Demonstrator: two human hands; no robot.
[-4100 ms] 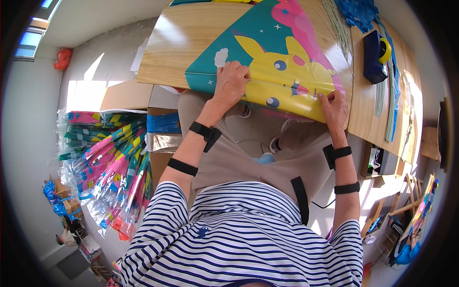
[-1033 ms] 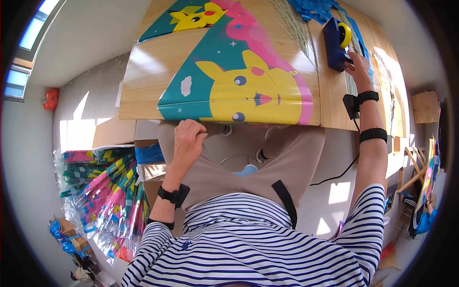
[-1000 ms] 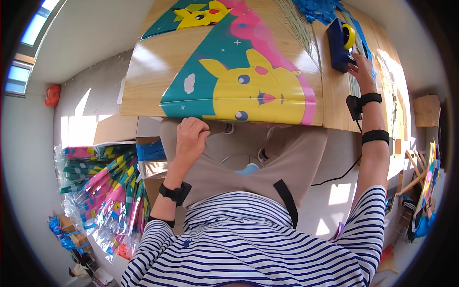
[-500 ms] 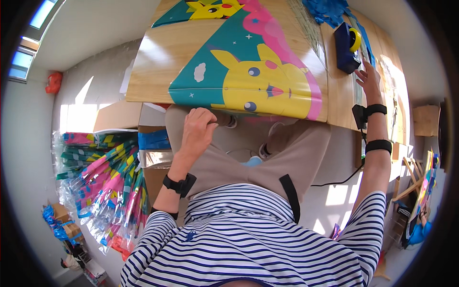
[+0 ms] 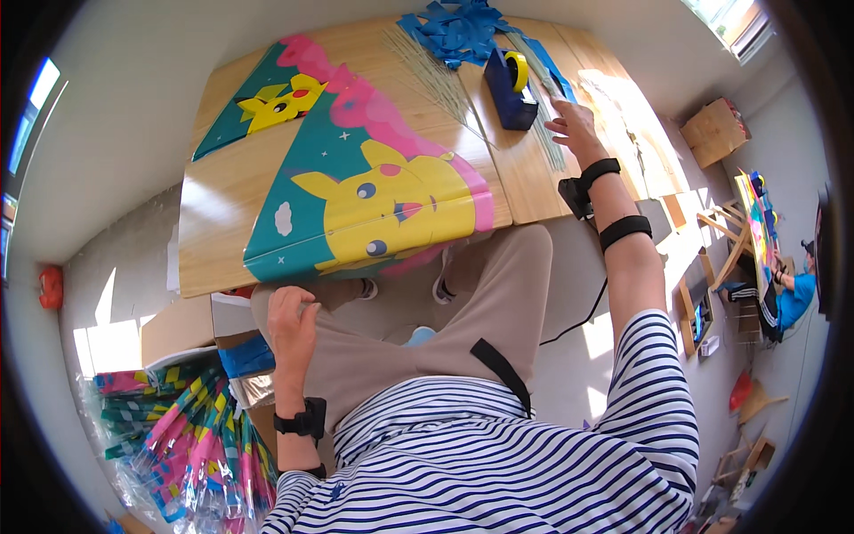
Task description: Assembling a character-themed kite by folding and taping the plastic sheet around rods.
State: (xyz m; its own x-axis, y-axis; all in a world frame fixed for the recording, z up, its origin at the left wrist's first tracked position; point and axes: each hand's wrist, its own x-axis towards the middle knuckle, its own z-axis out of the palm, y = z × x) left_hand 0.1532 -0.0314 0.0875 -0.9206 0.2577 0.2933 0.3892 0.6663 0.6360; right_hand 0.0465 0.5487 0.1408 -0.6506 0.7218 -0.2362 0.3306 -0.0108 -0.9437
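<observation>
My right hand (image 5: 574,129) reaches over the right part of the wooden table (image 5: 222,209). Its fingers are spread beside a row of thin pale sticks (image 5: 548,142), near the far ends; no stick is visibly in its grip. Just left of it stands a dark blue tape dispenser (image 5: 511,96) with a yellow roll. Loosely curled, my left hand (image 5: 292,325) hovers by my left thigh, below the table's near edge, with nothing visible in it. A printed triangular sheet (image 5: 307,200), teal, pink and yellow with a cartoon character, lies flat along the near edge.
Another such sheet (image 5: 236,116) lies at the far left. Loose sticks (image 5: 436,71) and blue strips (image 5: 458,31) are at the back. Plastic-wrapped printed sheets (image 5: 187,436) fill the floor at left, beside a cardboard box (image 5: 178,331). Another person (image 5: 796,298) sits far right.
The whole view has swung rightward, so the table appears farther left. My right hand has moved a little farther out and right past the tape dispenser. My left hand stays curled.
</observation>
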